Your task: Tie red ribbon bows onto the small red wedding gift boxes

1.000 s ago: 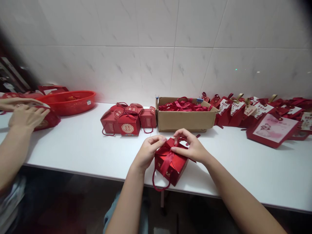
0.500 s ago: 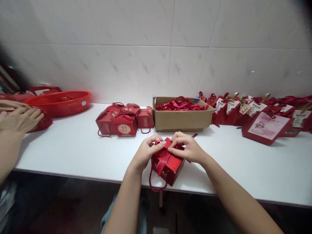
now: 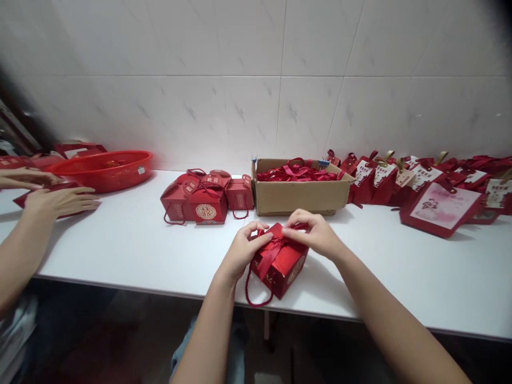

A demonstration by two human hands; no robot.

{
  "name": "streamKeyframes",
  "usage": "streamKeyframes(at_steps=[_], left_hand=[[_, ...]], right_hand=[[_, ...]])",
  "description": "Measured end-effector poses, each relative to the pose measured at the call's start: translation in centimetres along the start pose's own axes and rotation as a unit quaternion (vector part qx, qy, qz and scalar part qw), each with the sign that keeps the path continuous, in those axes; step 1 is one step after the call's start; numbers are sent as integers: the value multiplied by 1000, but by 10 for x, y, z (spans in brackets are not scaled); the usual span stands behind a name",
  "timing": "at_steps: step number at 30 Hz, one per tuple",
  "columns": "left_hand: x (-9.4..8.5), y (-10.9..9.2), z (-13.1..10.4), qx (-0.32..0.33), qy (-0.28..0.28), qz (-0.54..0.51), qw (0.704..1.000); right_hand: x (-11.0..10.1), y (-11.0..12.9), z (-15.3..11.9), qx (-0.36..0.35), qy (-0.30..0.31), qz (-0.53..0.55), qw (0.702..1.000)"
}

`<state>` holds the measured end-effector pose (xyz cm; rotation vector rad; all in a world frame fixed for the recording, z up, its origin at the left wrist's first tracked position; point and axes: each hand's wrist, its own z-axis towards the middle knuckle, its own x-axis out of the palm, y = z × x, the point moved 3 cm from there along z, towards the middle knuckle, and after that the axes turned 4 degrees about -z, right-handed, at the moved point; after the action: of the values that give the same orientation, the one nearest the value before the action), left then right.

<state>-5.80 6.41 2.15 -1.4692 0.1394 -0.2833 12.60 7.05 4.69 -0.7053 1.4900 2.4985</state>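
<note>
And there it is: the red gift box (image 3: 285, 269) has swung round in the last half second, its right-hand face now showing a round gold emblem that was barely in sight before, while the satin ribbon (image 3: 269, 261) knotted over the lid lies in plainer view. That suggests to me the bow is being tugged and shaped, with the box shifting along. It sits tilted away from square at the near edge of the white table (image 3: 160, 256), its rope handle (image 3: 258, 305) looping down in front. Right hand (image 3: 307, 233) now, drawn slightly off the knot: thumb and fingers bunched together, seemingly clamped on the ribbon, though the fingers hide the grip itself. Left hand (image 3: 245, 248): thumb lying across the lid, fingers curled at its far left edge; whether they nip ribbon or merely brace the box, I can't tell. Just beyond waits the cardboard box (image 3: 302, 197) of loose ribbons (image 3: 294, 170), with 3 more gift boxes (image 3: 208, 207) to its left. Farther left, a co-worker's hand (image 3: 58, 202) has flattened onto a red item.
</note>
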Motion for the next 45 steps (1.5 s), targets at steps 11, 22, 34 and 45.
streamKeyframes(at_steps=[11,22,34,45], left_hand=[[40,14,0,-11,-37,-4,999],[-3,5,14,83,-297,58,950],[-80,2,13,98,-486,257,830],[-57,3,32,21,-243,328,913]], right_hand=[[16,3,-104,72,-94,-189,975],[-164,-132,-90,301,-346,-359,813],[-177,-175,-111,357,-406,-318,778],[-179,-176,-111,402,-431,-316,743]])
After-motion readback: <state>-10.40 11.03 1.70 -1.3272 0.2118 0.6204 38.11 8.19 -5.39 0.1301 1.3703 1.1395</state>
